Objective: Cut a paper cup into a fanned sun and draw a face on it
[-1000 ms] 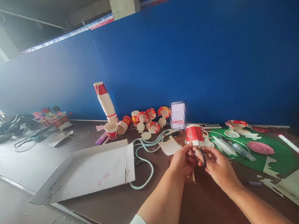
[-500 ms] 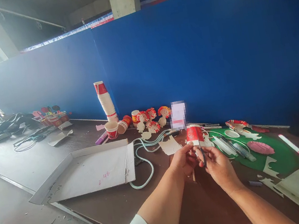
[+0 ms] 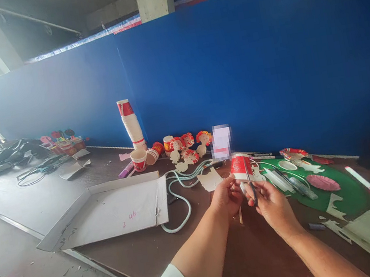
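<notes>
Over the brown table, my left hand [image 3: 228, 196] grips the near edge of a red and white paper cup [image 3: 240, 167]. My right hand [image 3: 270, 202] is closed on a pair of scissors [image 3: 252, 189] with dark handles. The scissor blades point away from me and lie along the cup's side. Whether they are cutting into the paper at this instant, I cannot tell. Below my hands a thin wooden stick [image 3: 240, 215] shows. Just left of the cup lies a torn piece of cream paper [image 3: 210, 179].
A shallow white cardboard tray [image 3: 112, 212] lies to the left. Behind it rises a tall stack of paper cups [image 3: 131, 126], beside several cut-out paper figures [image 3: 189, 147]. To the right are a green mat [image 3: 350, 193], a pink scalloped disc [image 3: 323, 182] and a marker [image 3: 367, 183].
The cup has turned slightly in my left hand. The scissors in my right hand have shifted a little to the right, and their handles sit more upright.
</notes>
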The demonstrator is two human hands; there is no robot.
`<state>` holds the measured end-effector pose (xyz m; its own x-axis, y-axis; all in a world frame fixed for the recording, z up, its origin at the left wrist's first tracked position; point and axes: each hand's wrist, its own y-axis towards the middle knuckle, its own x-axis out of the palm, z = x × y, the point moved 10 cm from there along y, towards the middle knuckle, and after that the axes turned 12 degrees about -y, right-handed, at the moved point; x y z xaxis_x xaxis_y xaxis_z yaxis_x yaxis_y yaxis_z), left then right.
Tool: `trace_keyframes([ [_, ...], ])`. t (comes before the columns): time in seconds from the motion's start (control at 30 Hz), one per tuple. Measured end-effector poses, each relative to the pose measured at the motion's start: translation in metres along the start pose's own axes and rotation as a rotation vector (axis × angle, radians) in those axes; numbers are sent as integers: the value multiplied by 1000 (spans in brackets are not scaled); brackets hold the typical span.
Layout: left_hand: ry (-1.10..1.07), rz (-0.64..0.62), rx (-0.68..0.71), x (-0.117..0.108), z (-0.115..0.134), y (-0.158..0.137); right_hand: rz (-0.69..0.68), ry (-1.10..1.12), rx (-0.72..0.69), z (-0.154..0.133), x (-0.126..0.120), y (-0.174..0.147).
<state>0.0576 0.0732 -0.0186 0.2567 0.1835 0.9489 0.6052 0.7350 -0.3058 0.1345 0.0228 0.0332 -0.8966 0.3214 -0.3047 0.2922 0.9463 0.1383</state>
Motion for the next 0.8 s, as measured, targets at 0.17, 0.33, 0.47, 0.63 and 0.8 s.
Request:
trace_keyframes([
  [0.17,-37,-20,32,3,4,-1,-5,2,11,-1,-1,-1],
  [0.33,-85,-66,48,7,7,-1,-70,-18,-32,-6,5,-1],
  [0.47,-126,-96,58,12,11,-3,-125,9,-28,-2,12,0],
  [0.63,-164,-128,71,14,14,-3,-153,-26,-49,-1,15,-2],
  [0.8,-209,-145,76,13,16,1,-178,-49,-86,2,18,-4],
])
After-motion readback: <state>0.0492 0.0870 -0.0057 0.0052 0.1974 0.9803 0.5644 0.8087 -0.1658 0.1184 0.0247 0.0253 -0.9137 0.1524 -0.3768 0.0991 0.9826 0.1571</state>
